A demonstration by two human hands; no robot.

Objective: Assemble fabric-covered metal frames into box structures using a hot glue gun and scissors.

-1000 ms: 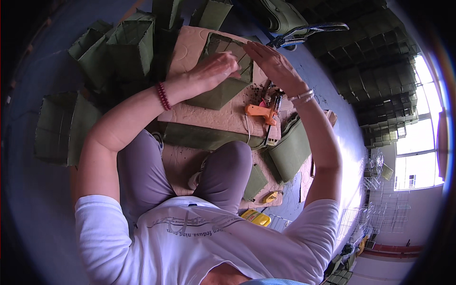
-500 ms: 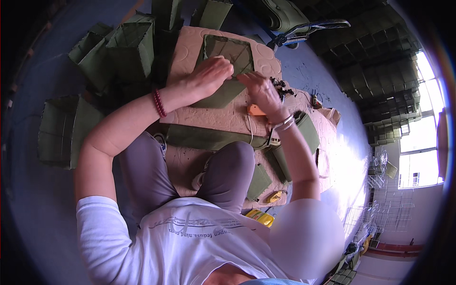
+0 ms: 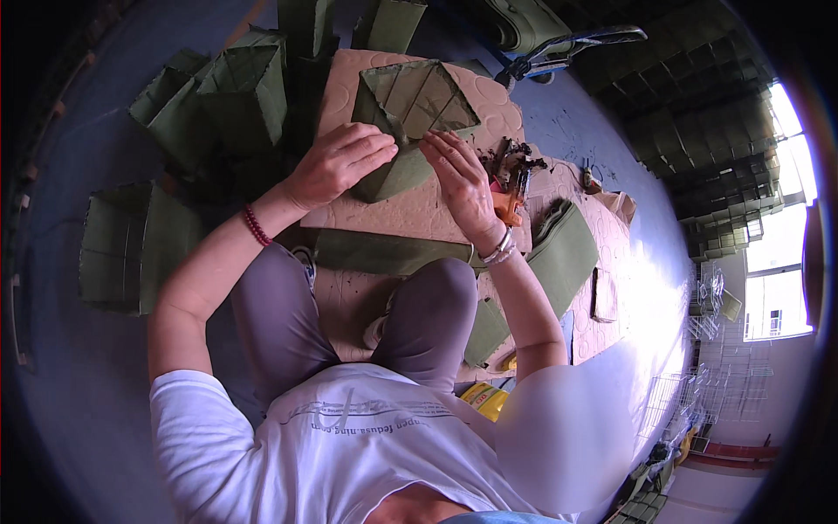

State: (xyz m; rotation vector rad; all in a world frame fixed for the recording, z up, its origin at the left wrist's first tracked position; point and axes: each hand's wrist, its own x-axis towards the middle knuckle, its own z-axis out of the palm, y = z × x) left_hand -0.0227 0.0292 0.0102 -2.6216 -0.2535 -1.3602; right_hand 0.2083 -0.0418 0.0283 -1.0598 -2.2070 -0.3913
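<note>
My white T-shirt [image 3: 349,454] is nearest, then my bent knees in greyish-purple trousers [image 3: 428,314]. Near my right side lies a yellow package [image 3: 485,400], partly covered by my sleeve, and a little farther on a flat green piece [image 3: 487,334]. A long green strip [image 3: 384,251] runs along the near edge of the patterned pinkish tabletop [image 3: 340,96], and a folded green cloth [image 3: 563,253] slants beyond my right forearm.

Red beads [image 3: 257,224] circle my left wrist, pale bangles [image 3: 500,246] my right. My left grip [image 3: 342,163] has its fingers bent and drawn together, tips at the near rim of the green box [image 3: 388,181]. My right grip [image 3: 458,183] faces it from the other side, fingers loosely curled and close together. A narrow gap parts the two sets of fingertips; I cannot tell whether either pinches the rim. The box sits on the tabletop between and beyond my hands, its opening showing thin bars inside.

Just right of my right hand is an orange-handled tool [image 3: 508,208], with dark scraps [image 3: 524,166] beside it. Farther off stand open green boxes [image 3: 249,96] to the left, tall stacked green boxes [image 3: 698,140] to the right, wire grids [image 3: 724,384] and a bright window [image 3: 772,306].
</note>
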